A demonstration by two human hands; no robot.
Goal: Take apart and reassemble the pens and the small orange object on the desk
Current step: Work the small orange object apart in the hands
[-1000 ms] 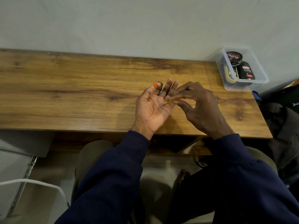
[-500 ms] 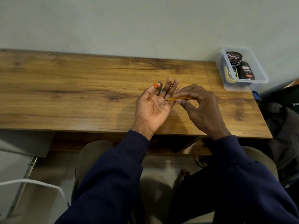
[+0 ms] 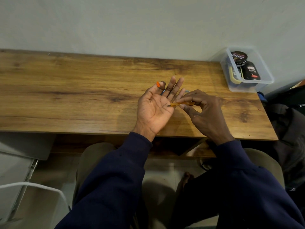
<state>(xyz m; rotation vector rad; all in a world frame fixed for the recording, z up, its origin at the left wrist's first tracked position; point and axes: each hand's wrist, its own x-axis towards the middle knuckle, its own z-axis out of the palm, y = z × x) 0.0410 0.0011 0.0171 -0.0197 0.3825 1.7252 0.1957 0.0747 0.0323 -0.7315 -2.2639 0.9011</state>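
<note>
My left hand (image 3: 154, 107) lies palm up over the wooden desk (image 3: 69, 96), fingers spread. A small orange piece (image 3: 158, 84) is pinched between its thumb and index fingertip. My right hand (image 3: 203, 111) pinches a thin orange pen part (image 3: 179, 104) with a dark tip, held level with the tip pointing at my left palm. A bluish pen piece (image 3: 187, 91) peeks out on the desk behind my fingers, mostly hidden.
A clear plastic box (image 3: 264, 80) with dark tins and a brush stands at the desk's back right corner. A white chair frame (image 3: 29, 187) is at the lower left. Dark bags (image 3: 290, 116) lie right of the desk. A wall runs behind.
My right hand has drawn the orange pen part a little to the right, away from the left palm. My left hand has stayed in place.
</note>
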